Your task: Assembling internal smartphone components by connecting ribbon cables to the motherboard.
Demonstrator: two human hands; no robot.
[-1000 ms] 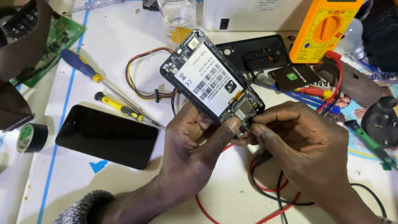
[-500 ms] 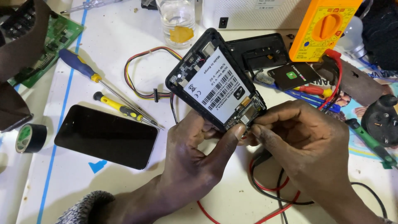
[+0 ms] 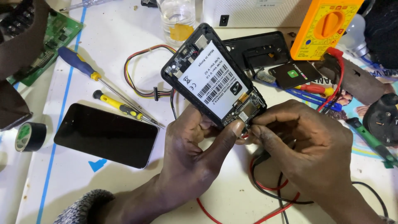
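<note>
- My left hand [image 3: 195, 157] grips the opened phone [image 3: 213, 81] by its lower end, thumb pressed on the near edge, fingers closed behind it, so it stands tilted above the middle of the desk [image 3: 124, 54].
- My right hand [image 3: 306, 145] has thumb and forefinger pinched together at the phone's bottom corner, on the small board beside the white battery; whether they hold a part there I cannot tell.
- To do this well, I judge I should keep the left grip firm, work with light fingertip pressure only, and keep the red and black leads [image 3: 265, 186] under my hands from snagging.
- Count: one opened phone; one loose black screen [image 3: 105, 135] lying flat towards the desk's left edge; one back cover [image 3: 259, 49] beyond the phone.
- Two screwdrivers: a blue-handled one [image 3: 76, 62] and a yellow-and-black one [image 3: 118, 107], left of centre.
- One orange multimeter [image 3: 327, 27] at the far right corner; one glass jar [image 3: 177, 20] at the far edge; one tape roll [image 3: 30, 136] at the left edge; one green circuit board [image 3: 58, 37] at the far left.
</note>
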